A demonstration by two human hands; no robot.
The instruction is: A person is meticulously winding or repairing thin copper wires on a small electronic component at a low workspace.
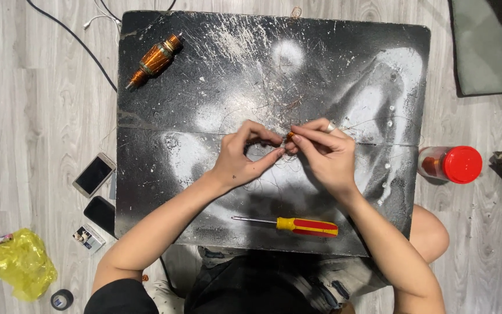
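1. Fingertips of both my hands meet over the middle of the black board (164, 174). My left hand (240, 161) and right hand (327, 156) are pressed together on a small orange piece (290, 135), which I pinch between thumb and forefinger on each side. It is too small to tell exactly what it is.

2. Thin copper wire (274, 99) lies loose and tangled on the board just beyond my fingers; some strands seem to run to the piece I hold, though I cannot be sure.

3. I judge the main risk to be the wire itself: it looks hair-fine, so a sharp pull or a kink could snap it, and the loose tangle could snag on a finger.

4. The orange piece is tiny, and with so little to pinch it could slip free and get lost among the strands.

5. The yellow and red screwdriver (297, 225) lies near the board's front edge, under my forearms; a dropped elbow could knock it off.

6. The wound copper armature (155, 59) rests at the far left corner, close to the edge, where a bump of the board might roll it off.

7. The red-capped jar (451, 164) stands on the floor by my right knee.
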